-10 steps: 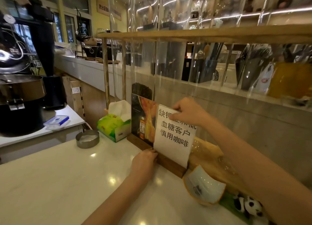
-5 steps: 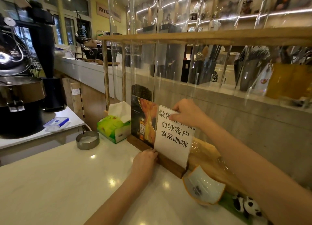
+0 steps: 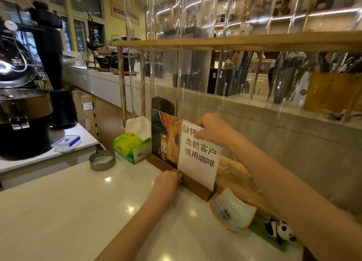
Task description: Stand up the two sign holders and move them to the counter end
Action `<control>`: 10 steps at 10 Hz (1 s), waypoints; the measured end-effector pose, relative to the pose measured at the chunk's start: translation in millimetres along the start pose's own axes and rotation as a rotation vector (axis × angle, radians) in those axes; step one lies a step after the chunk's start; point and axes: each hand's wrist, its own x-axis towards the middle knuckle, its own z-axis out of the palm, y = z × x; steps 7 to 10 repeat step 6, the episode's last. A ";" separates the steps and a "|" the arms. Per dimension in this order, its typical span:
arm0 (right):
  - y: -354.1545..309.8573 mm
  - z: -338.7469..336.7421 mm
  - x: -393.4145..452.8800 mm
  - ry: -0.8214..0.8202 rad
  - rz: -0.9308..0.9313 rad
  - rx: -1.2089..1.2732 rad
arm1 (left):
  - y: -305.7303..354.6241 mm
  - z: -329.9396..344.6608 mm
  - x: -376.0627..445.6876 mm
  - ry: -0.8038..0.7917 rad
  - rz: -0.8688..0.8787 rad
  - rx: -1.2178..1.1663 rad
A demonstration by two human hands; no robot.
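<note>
Our right hand pinches the white sign holder by its top edge (it stands upright); our left hand grips its wooden base, the poster sign holder just beyond.

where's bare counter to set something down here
The wide white counter in front of the left hand, below the metal dish, is bare. Along the wall it is crowded: tissue box, two sign holders, ceramic dish, panda figurine.

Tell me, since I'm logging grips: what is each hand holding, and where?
Right hand pinches the top edge of the white sign holder; left hand grips its wooden base at the left end.
</note>
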 end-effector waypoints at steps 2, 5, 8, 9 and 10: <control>-16.0 5.4 -9.2 0.077 -0.013 -0.361 | -3.5 -30.7 -10.8 -0.134 -0.038 -0.204; -59.3 38.2 -55.6 0.616 -0.265 0.560 | -22.2 -97.6 -61.3 -0.002 -0.149 -0.196; -85.1 38.5 -77.5 0.572 -0.298 0.968 | -28.4 -113.3 -84.1 0.074 -0.176 -0.235; -85.1 38.5 -77.5 0.572 -0.298 0.968 | -28.4 -113.3 -84.1 0.074 -0.176 -0.235; -85.1 38.5 -77.5 0.572 -0.298 0.968 | -28.4 -113.3 -84.1 0.074 -0.176 -0.235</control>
